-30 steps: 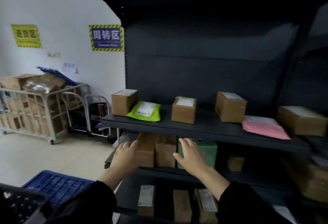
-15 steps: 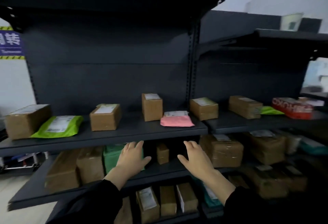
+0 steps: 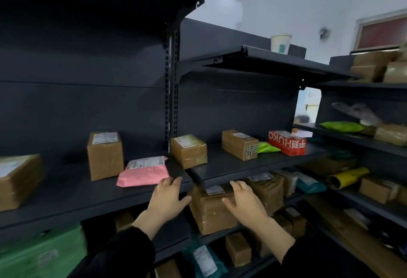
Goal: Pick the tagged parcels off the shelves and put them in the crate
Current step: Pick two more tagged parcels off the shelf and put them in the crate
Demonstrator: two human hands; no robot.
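Dark metal shelves (image 3: 231, 165) carry labelled parcels. A pink mailer (image 3: 143, 173) lies at the front of the middle shelf, beside an upright cardboard box (image 3: 105, 156) and a squat box (image 3: 189, 151). My left hand (image 3: 168, 198) hovers with spread fingers just below the pink mailer, holding nothing. My right hand (image 3: 244, 200) is raised with loose fingers in front of a brown taped box (image 3: 209, 214) on the shelf below; whether it touches the box I cannot tell. No crate is in view.
Further right on the middle shelf lie a flat cardboard box (image 3: 239, 144), a green mailer (image 3: 267, 147) and a red carton (image 3: 287, 143). More parcels fill the lower shelves and a second rack (image 3: 363, 139) at right. A paper cup (image 3: 280, 43) stands on top.
The view has swung right along the shelves; the blue crate and wall signs have left the frame. Both hands stay raised and empty, now in front of the pink mailer and the brown box.
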